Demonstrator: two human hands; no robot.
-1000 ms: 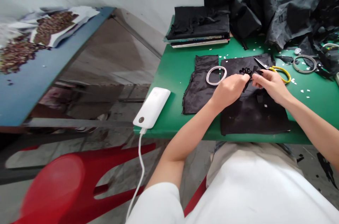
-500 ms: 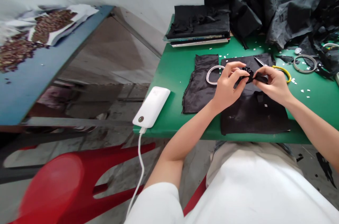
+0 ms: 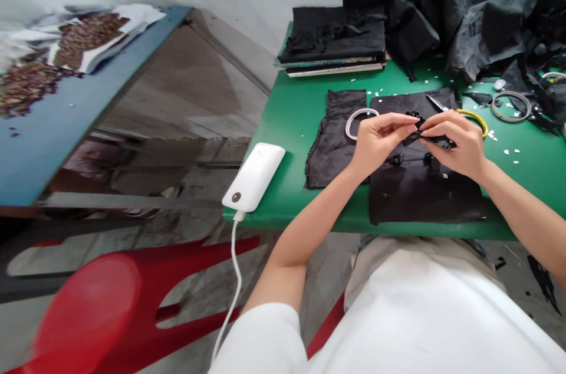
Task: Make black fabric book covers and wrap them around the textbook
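My left hand (image 3: pixel 374 141) pinches a small black piece with a looped edge (image 3: pixel 413 118), its thumb and fingers pressed together. From the other side my right hand (image 3: pixel 460 141) grips the same piece, fingertips almost meeting those of the left. Fingers cover much of it, and its material is unclear. Under both hands lies a flat black sheet (image 3: pixel 424 200). Pointed scissors with a yellow handle (image 3: pixel 475 117) rest just beyond my right hand. Beside my left wrist are a whitish ring (image 3: pixel 348 126) and a wrinkled black cloth (image 3: pixel 329 156).
A white power bank (image 3: pixel 254 176) with a cable lies at the left edge of the green table (image 3: pixel 287 117). Behind are stacked books under black cloth (image 3: pixel 336 35) and crumpled black material (image 3: pixel 481 14). A grey ring (image 3: pixel 510 119) and white scraps lie right. A red stool (image 3: pixel 88 309) stands lower left.
My left fingers have straightened and drawn together over the piece. My right fingers have shifted slightly and curl over it. The looped edge shows less than before.
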